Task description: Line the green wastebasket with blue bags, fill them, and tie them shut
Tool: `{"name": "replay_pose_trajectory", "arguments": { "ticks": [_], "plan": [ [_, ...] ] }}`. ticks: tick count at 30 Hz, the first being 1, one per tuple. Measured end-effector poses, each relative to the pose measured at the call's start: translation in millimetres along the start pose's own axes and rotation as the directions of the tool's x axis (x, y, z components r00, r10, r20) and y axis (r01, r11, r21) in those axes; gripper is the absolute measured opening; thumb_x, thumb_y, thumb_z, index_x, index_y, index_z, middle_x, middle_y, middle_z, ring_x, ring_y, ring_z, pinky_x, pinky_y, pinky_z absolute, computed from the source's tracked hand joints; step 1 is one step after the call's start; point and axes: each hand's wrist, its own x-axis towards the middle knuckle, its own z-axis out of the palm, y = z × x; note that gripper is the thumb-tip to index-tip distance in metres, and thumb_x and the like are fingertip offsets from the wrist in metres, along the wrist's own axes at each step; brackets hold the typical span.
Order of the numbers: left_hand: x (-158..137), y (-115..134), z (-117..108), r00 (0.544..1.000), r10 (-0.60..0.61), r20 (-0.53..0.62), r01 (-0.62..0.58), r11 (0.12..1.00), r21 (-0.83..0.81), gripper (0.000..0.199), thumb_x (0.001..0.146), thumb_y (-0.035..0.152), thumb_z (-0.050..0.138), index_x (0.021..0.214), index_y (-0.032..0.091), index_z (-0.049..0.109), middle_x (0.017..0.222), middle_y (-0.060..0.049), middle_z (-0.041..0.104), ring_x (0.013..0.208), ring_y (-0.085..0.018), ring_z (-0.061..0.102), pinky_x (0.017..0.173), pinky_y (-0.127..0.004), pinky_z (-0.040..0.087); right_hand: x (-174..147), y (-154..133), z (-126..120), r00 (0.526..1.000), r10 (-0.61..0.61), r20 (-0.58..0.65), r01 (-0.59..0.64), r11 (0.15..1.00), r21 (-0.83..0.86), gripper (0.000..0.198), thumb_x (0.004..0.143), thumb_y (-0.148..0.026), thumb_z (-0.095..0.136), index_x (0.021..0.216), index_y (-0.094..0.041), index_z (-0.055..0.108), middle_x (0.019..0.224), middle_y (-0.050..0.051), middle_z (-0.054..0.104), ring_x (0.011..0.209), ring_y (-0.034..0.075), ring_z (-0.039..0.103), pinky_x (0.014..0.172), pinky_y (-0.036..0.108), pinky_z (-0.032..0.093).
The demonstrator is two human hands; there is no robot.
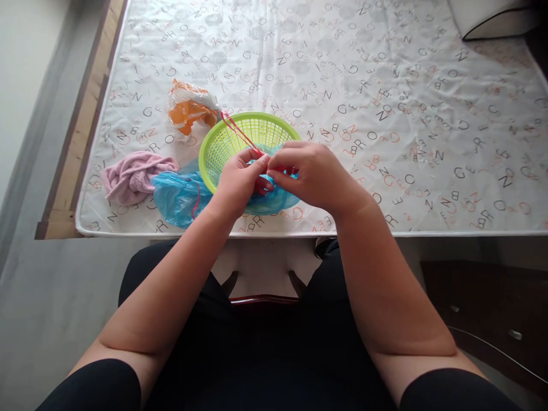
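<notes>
- Over the lime-green basket [204,153], the left hand [242,178] has its grip clamped on a red string [252,146]; its looped strands slant from the basket's far-left rim across the opening.
- Also above the basket, the right hand [306,171] has thumb and fingers bunched against the left thumb; whether its grip is closed on the string cannot be told.
- At the basket's middle, the string could slip or knot if either hand pulls unevenly, as it is thin and the fingers crowd it.
- Beyond the basket's far-left rim, the loop could snag, being so near the orange-and-clear plastic bag [192,111].
- Under the hands, at the basket's near side, thin blue-green plastic [276,205] could get caught by the fingers or tear; a forearm knock could tip the light basket.
- Left of the basket lie a blue plastic bag [175,200] and, farther out, a twisted pink cloth [137,178].
- All around the basket spreads the desk [411,171], its white cover printed with scattered letters; a wooden rail [81,131] runs along the side left of the basket.
- Far right of the basket stands a pale object with black trim [496,23]; nearer and lower, a dark cabinet [483,302] with small knobs.
</notes>
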Motion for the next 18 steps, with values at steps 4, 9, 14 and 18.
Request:
{"name": "replay_pose_trajectory", "arguments": {
  "ticks": [4,9,14,18],
  "plan": [
    [-1.5,1.0,1.4,0.999,-0.025,-0.022,0.026,1.0,0.015,0.034,0.091,0.041,0.083,0.09,0.02,0.057,0.067,0.003,0.067,0.052,-0.012,0.067,0.047,-0.018,0.048,1.9,8.3,15.7,0.999,-0.031,0.021,0.033,0.998,-0.058,0.02,0.099,-0.029,0.063,0.083,-0.025,0.073,0.096,0.006,0.065,0.1,0.024,0.062,0.096,0.044,0.052],
    [-0.7,-0.6,1.5,1.0,-0.026,0.006,0.026,0.999,0.044,0.037,0.092,0.043,0.086,0.088,0.021,0.056,0.063,0.004,0.064,0.05,-0.01,0.064,0.046,-0.017,0.044,5.8,16.1,29.8,0.989,0.053,-0.137,-0.069,0.991,-0.115,0.016,0.095,-0.031,0.071,0.081,-0.023,0.072,0.101,0.009,0.061,0.112,0.031,0.059,0.106,0.054,0.052],
    [3.9,-2.2,-1.7,0.997,0.064,0.038,-0.066,0.997,0.046,0.041,0.091,0.049,0.087,0.087,0.021,0.057,0.065,0.004,0.064,0.049,-0.009,0.059,0.046,-0.018,0.042,4.7,14.4,23.5,0.984,0.113,-0.14,-0.11,0.994,0.025,0.012,0.094,-0.034,0.072,0.088,-0.024,0.069,0.104,0.009,0.061,0.11,0.03,0.062,0.103,0.053,0.055],
    [2.5,2.7,-3.0,0.991,0.108,0.078,-0.11,0.993,0.03,0.041,0.09,0.049,0.088,0.089,0.02,0.059,0.071,0.001,0.068,0.05,-0.008,0.057,0.046,-0.018,0.042,4.9,20.8,16.1,0.975,0.159,-0.155,-0.113,0.956,0.27,0.016,0.1,-0.036,0.06,0.111,-0.025,0.067,0.114,0.007,0.066,0.115,0.027,0.064,0.101,0.047,0.057]
  ]
}}
